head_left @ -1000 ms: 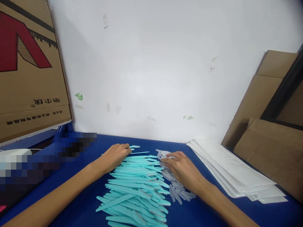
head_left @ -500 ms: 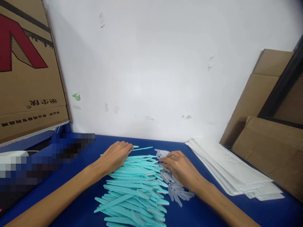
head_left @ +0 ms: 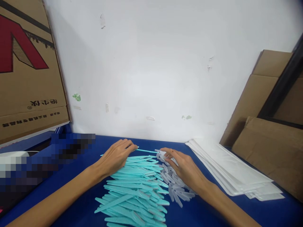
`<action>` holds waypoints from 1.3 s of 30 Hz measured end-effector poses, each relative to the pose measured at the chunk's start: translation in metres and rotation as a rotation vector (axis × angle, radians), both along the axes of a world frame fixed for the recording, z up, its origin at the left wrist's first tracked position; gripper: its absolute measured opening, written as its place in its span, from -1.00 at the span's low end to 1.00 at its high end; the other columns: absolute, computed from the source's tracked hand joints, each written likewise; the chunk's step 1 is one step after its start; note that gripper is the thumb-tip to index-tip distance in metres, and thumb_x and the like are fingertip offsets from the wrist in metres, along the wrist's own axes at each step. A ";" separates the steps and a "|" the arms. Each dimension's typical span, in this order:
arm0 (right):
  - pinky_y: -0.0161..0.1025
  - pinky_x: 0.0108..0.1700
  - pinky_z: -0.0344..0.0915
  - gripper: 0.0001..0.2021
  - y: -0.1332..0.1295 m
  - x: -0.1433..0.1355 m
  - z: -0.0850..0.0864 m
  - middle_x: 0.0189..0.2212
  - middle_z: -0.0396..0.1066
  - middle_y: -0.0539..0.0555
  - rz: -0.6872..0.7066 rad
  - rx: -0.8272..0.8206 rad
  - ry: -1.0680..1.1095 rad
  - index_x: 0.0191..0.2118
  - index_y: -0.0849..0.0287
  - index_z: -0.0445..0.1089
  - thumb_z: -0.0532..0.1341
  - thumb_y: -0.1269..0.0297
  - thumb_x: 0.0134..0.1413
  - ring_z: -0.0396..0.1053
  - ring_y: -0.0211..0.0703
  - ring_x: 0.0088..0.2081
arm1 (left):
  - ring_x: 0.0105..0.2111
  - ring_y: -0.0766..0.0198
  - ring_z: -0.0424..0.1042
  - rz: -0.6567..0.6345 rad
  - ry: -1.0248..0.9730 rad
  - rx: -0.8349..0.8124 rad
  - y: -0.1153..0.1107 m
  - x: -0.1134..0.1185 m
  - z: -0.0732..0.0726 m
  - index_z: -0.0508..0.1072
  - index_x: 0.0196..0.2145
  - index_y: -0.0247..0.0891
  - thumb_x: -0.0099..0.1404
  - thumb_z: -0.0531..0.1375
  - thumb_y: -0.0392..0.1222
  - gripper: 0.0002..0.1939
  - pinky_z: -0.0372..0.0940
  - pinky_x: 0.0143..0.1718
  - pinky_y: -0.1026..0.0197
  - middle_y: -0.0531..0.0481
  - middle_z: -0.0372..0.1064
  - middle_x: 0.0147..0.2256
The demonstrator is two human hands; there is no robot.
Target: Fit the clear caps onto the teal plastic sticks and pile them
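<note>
Many flat turquoise sticks (head_left: 134,189) lie in a long overlapping pile on the blue table. Beside them, to the right, is a heap of small translucent caps (head_left: 176,186). My left hand (head_left: 119,156) is closed on one thin turquoise stick (head_left: 148,151) beyond the far end of the pile, and the stick points right. At the far end of the heap my right hand (head_left: 177,159) has its thumb and forefinger around a translucent cap (head_left: 163,153), which meets the stick's right tip. The fingers partly cover the cap.
White flat bags (head_left: 227,167) lie stacked on the right of the blue table (head_left: 80,201). Brown cardboard (head_left: 270,151) stands behind them. A large printed carton (head_left: 30,85) is at the left, and a white wall (head_left: 151,69) rises behind the table.
My right hand has lifted slightly from the heap and its fingers now surround a cap. The stick in my left hand has tilted, its right end now lower and farther right, at the cap.
</note>
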State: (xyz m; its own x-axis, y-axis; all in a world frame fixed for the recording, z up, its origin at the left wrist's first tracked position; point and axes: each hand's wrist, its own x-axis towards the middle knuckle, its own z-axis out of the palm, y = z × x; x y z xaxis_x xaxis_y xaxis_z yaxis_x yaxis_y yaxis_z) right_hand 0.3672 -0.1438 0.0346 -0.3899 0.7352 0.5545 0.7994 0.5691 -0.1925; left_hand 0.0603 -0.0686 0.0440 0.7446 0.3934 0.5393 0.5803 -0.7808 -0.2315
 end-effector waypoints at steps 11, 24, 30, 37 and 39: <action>-0.15 -0.11 0.46 -0.74 -0.005 -0.005 0.000 -0.06 0.56 0.09 0.124 0.112 0.037 0.14 0.06 0.34 0.10 0.34 0.42 0.54 -0.06 -0.13 | -0.27 0.14 0.37 -0.063 0.058 0.051 -0.005 0.005 0.000 0.37 -0.05 -0.29 0.25 -0.05 -0.65 -0.54 0.29 -0.25 0.12 -0.14 0.41 -0.18; -0.23 -0.12 0.44 -0.76 -0.010 -0.012 -0.006 -0.17 0.59 0.07 0.252 0.162 0.072 0.04 0.10 0.43 0.13 0.49 0.37 0.53 -0.13 -0.16 | -0.31 0.21 0.34 -0.223 -0.079 0.090 -0.026 0.020 0.002 0.38 -0.03 -0.30 0.42 -0.04 -0.55 -0.67 0.23 -0.28 0.17 -0.06 0.39 -0.26; -0.23 -0.08 0.41 -0.76 -0.011 -0.014 -0.003 -0.14 0.58 0.06 0.249 0.189 0.083 0.07 0.09 0.40 0.15 0.45 0.38 0.52 -0.14 -0.12 | -0.30 0.17 0.33 -0.142 0.051 0.128 -0.027 0.019 0.002 0.35 0.07 -0.27 0.42 -0.07 -0.56 -0.59 0.21 -0.17 0.08 -0.07 0.40 -0.22; -0.09 -0.08 0.35 -0.70 -0.009 -0.006 0.009 -0.10 0.55 0.11 0.009 0.165 -0.006 0.18 0.08 0.32 0.14 0.21 0.41 0.49 -0.03 -0.13 | -0.20 0.07 0.37 0.176 0.161 0.035 -0.001 -0.002 0.015 0.43 -0.06 -0.27 0.30 0.02 -0.61 -0.61 0.15 -0.14 0.05 -0.08 0.47 -0.23; -0.07 -0.10 0.31 -0.79 -0.005 0.000 0.012 -0.20 0.56 0.08 -0.055 0.117 -0.065 -0.01 0.07 0.46 0.12 0.18 0.42 0.50 -0.01 -0.18 | -0.20 0.04 0.38 0.299 0.196 -0.014 0.008 -0.013 0.017 0.46 -0.11 -0.26 0.34 0.05 -0.55 -0.68 0.14 -0.17 0.06 -0.09 0.48 -0.24</action>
